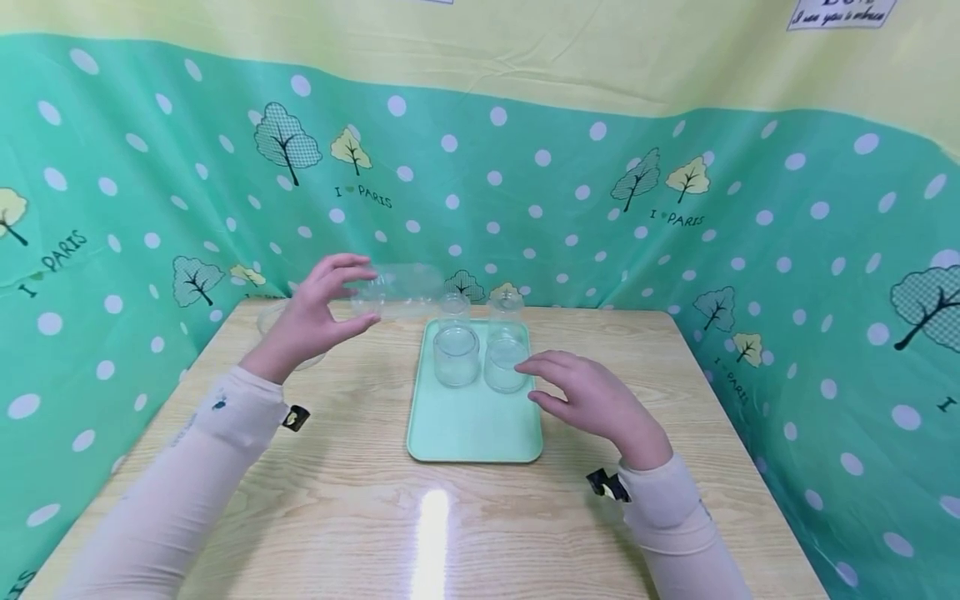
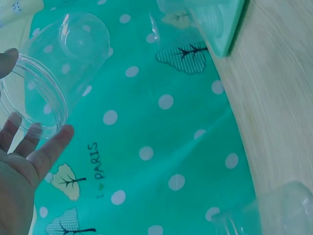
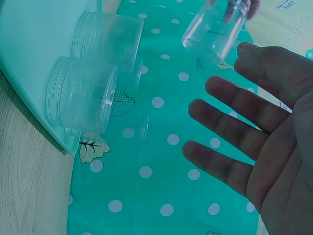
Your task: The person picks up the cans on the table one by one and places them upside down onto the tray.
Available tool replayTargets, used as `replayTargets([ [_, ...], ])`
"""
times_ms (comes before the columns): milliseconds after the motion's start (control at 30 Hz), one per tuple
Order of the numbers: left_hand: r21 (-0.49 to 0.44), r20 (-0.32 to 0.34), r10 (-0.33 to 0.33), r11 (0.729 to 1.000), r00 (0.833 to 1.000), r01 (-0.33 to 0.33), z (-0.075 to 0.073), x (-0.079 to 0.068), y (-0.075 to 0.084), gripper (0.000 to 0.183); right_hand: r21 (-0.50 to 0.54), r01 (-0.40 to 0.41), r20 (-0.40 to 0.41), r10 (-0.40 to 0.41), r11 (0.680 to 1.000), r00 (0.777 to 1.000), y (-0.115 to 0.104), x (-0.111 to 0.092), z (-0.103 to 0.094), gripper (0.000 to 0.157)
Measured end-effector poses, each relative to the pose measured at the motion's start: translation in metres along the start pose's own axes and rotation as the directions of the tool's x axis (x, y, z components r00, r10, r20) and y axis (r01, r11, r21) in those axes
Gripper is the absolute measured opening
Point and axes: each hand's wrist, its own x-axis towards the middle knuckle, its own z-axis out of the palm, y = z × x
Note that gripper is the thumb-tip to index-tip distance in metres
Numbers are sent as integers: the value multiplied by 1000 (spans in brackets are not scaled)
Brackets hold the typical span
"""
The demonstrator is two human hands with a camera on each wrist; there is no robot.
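My left hand grips a clear plastic jar by its mouth end, thumb and fingers at the threaded rim. The jar lies tipped on its side in the air, its base pointing right. On the pale green tray, a clear jar stands mouth down beside another clear jar. Two more clear shapes show behind this pair. Close to the right-hand jar is my right hand, palm turned inward, fingers loosely spread and holding nothing.
Another clear container stands on the wooden table at the left, partly hidden behind my left wrist. A green dotted cloth hangs around the back and both sides of the table.
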Motion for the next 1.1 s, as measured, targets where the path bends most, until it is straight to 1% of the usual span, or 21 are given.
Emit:
replayTargets([
  [233,-60,-20,-29,998,999,27,9,-1,4,64,-9,-17,-3,17,1000,1000,0,0,0,37],
  [533,-113,-46,-22,993,999,16,16,-10,11,65,-34,-28,-40,27,999,999,-1,1,-1,37],
  [567,-120,-48,-24,993,999,18,17,-11,13,65,-39,-34,-42,32,999,999,-1,1,-1,37],
  [667,-150,-51,-18,989,999,10,17,-12,27,63,-54,-59,-53,56,997,997,-1,2,-2,37],
  [767,-195,-53,-37,981,998,26,19,-15,31,62,-65,-93,-68,89,994,994,-1,1,-2,38],
  [800,-216,-56,-43,976,998,30,19,-17,30,62,-67,-103,-74,98,992,992,-1,1,-2,39],
  [933,-300,-64,-83,952,994,60,25,-25,14,67,-67,-129,-93,123,989,988,-2,-1,-2,40],
  [1100,-358,-58,-102,931,993,74,31,-29,16,66,-66,-145,-115,136,987,984,-2,-2,-2,41],
])
